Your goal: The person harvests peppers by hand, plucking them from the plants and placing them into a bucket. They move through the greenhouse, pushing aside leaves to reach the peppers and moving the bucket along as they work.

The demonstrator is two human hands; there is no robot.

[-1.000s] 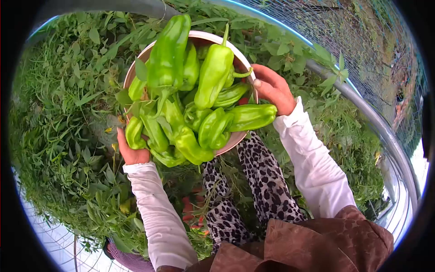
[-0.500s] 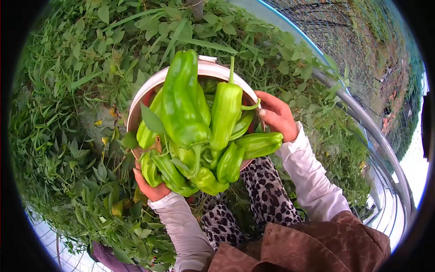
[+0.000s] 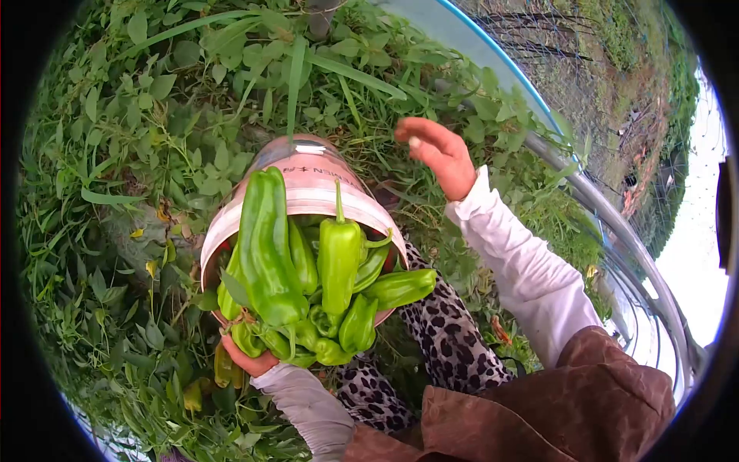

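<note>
A pale pinkish bucket (image 3: pixel 339 199) is tipped with its mouth toward me, its printed side showing. Green peppers fill it to the rim, among them a long pepper (image 3: pixel 265 246) and a shorter pepper with an upright stem (image 3: pixel 339 262). At the bucket's lower left edge, my left hand (image 3: pixel 250 357) grips the rim below the peppers, its fingers partly hidden. My right hand (image 3: pixel 440 158) is in the air to the upper right of the bucket, apart from it. Its fingers are loosely bent with a gap to the thumb, and nothing is in them.
Dense leafy plants (image 3: pixel 138 254) surround the bucket. A grey metal pipe (image 3: pixel 600 204) and a blue-edged plastic sheet (image 3: pixel 462 35) curve along the right, with netting (image 3: pixel 577 69) beyond. My leopard-print trouser legs (image 3: pixel 454 339) are just below the bucket.
My right hand has let go of the bucket's right rim and moved up. The bucket has tilted toward me and shifted down and left, while my left hand stays on it.
</note>
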